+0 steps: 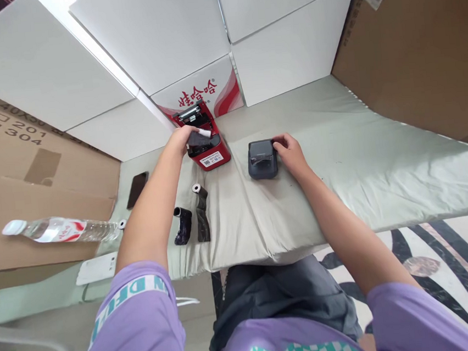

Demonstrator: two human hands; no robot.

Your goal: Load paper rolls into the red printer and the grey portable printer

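Over the open red printer (221,153), a dark ribbon roll (198,139) sits pinched in the left hand (183,137); probably light and pliable, best held by its white core (204,133). The right hand (290,152) touches a dark-grey printer (263,168), grip unclear. Two similar rolls (202,217) lie nearby.

Left fingers (190,129) around probable roll (204,132) over red machine (216,154); right fingers (282,137) against grey device (262,168).

free: cloth (350,142) between right hand (291,152) and brown carton (424,52) | blocked behind: white panels (288,49) | left: grey device (263,170)
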